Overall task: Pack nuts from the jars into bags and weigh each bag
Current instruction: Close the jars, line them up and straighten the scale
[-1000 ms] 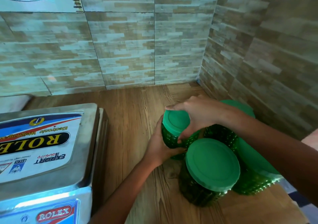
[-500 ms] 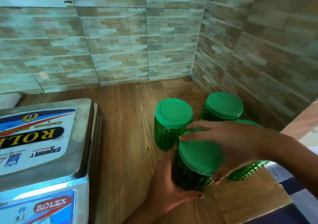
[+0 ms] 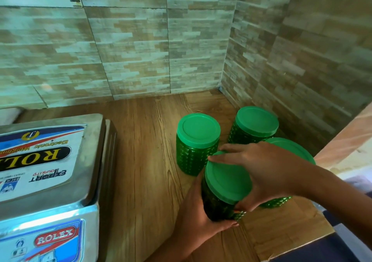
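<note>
- Now the left hand (image 3: 199, 211) wraps around the dark side of the front jar (image 3: 218, 205), low down, with its fingers curled under the near side.
- The right hand (image 3: 261, 173) sits on top of that jar's green lid (image 3: 225, 181). Its fingers reach over the far edge and its thumb pinches the near edge, so it grips the lid from both sides.
- The front jar is near the front edge of the wooden counter (image 3: 145, 161) and looks tipped a little. I cannot tell if its bottom touches the wood, because the left hand hides it.
- Just behind it stands the back-left jar (image 3: 198, 141), and beside that the back-right jar (image 3: 255, 125), close to the tiled wall (image 3: 130, 50). A fourth jar (image 3: 289, 147) sits under the right arm. All of them are green and bumpy, with their lids on.
- The weighing scale (image 3: 50, 161) sits to the left, well apart from the jars.
- I see no bags and no loose nuts.
- I think the step in hand is opening the first jar, so the job has only just begun.
- Next, the left hand must hold the jar firm while the right hand turns or pulls the lid off. The bumpy side should help the grip. After that a bag is needed, and it must come from somewhere out of view.
</note>
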A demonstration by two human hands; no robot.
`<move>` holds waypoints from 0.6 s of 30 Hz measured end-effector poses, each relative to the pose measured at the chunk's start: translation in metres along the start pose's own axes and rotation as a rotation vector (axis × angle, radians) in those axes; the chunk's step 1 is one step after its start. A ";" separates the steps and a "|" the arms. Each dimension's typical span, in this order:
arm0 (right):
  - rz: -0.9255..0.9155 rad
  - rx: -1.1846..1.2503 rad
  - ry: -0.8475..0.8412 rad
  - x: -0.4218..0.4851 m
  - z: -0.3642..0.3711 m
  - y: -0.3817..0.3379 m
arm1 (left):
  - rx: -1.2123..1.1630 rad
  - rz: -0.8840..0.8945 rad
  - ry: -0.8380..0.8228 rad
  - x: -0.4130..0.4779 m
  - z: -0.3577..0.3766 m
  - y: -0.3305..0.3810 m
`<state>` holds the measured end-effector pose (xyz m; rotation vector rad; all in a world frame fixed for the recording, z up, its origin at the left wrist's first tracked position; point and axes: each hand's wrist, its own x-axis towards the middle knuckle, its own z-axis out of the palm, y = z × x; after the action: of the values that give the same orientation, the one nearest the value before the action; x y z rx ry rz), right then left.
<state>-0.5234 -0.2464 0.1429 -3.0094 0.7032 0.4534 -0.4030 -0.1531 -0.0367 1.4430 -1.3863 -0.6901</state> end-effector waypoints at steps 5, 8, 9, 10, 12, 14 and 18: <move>0.044 0.275 0.013 -0.003 -0.014 0.019 | -0.093 0.036 0.077 -0.003 -0.026 -0.014; 0.159 0.349 0.199 0.007 -0.022 0.054 | 0.072 -0.119 0.486 0.012 -0.046 -0.024; 0.208 0.315 0.226 0.014 -0.023 0.067 | 0.161 -0.179 0.594 0.021 -0.053 -0.028; 0.256 0.272 0.222 0.021 -0.024 0.079 | 0.220 -0.263 0.645 0.031 -0.060 -0.032; 0.338 0.246 0.127 0.037 -0.021 0.100 | 0.260 -0.415 0.605 0.053 -0.074 -0.046; 0.395 0.260 -0.023 0.053 -0.014 0.115 | 0.354 -0.461 0.476 0.068 -0.082 -0.058; 0.458 0.262 -0.099 0.073 -0.007 0.130 | 0.645 -0.475 0.305 0.081 -0.083 -0.069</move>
<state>-0.5155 -0.3953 0.1350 -2.5539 1.3315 0.4692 -0.2857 -0.2185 -0.0519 2.3264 -1.0694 -0.2821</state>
